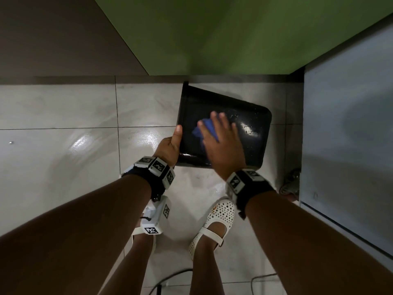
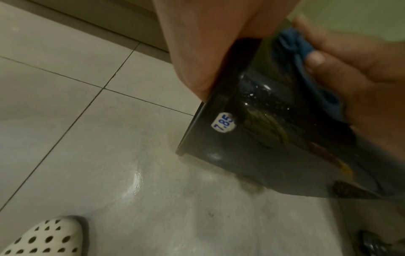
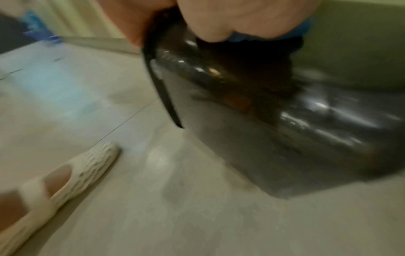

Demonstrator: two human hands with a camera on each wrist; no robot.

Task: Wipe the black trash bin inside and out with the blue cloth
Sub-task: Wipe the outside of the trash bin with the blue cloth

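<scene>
Forearms and wrist bands frame the black trash bin (image 1: 251,124), tipped on its side on the tiled floor (image 1: 63,116) and wiped on an outer wall.
Left hand (image 1: 169,149) grips the rim, thumb along the edge; right hand (image 1: 223,143), fingers spread flat, presses the blue cloth (image 1: 207,127) to the wall. Outside wiping is judged under way; turning the bin for unwiped faces and the inside is called for next. A price sticker (image 2: 223,124), white shoes (image 1: 214,226), a floor cable (image 1: 170,277) and a grey panel (image 1: 348,124) lie close by.

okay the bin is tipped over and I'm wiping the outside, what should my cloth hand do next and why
Probably slide the right hand with the blue cloth rightward along the black trash bin: white specks show on that glossy side, and the left hand grips the rim to steady it.
</scene>
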